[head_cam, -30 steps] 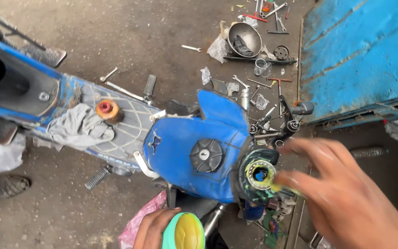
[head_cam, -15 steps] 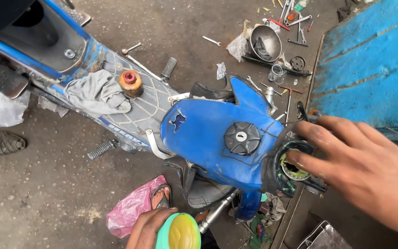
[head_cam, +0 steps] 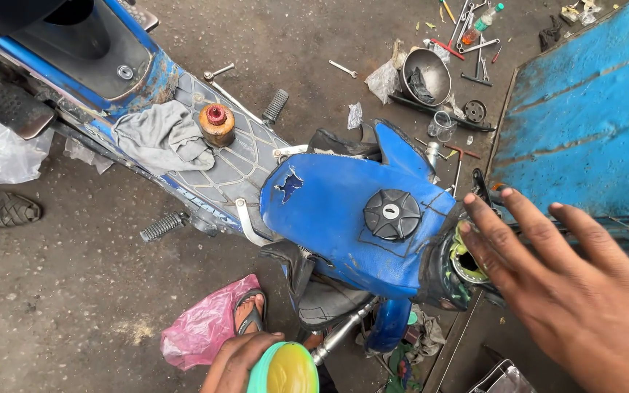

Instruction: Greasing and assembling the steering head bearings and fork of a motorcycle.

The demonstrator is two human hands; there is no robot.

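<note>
A stripped blue motorbike lies across the ground below me; its dented blue fuel tank (head_cam: 343,211) carries a black filler cap (head_cam: 392,215). My right hand (head_cam: 569,291) is spread, fingers apart, with the fingertips at the greasy round steering-head opening (head_cam: 464,262) at the tank's front end. My left hand (head_cam: 238,362) at the bottom edge grips a small green tub (head_cam: 284,367) filled with yellow grease. A grey rag (head_cam: 161,138) and a rusty orange cylinder with a red top (head_cam: 217,124) rest on the bare seat base.
A metal bowl (head_cam: 426,73), spanners and screwdrivers (head_cam: 467,29) are scattered on the concrete at the top. A blue metal sheet (head_cam: 584,102) stands at right. A pink plastic bag (head_cam: 202,331) and a sandalled foot (head_cam: 250,314) lie below the bike; another sandal (head_cam: 1,209) at left.
The view has shifted so the bike sits lower right. My right hand stays at the steering-head opening, fingers now spread wider; the left hand still holds the grease tub.
</note>
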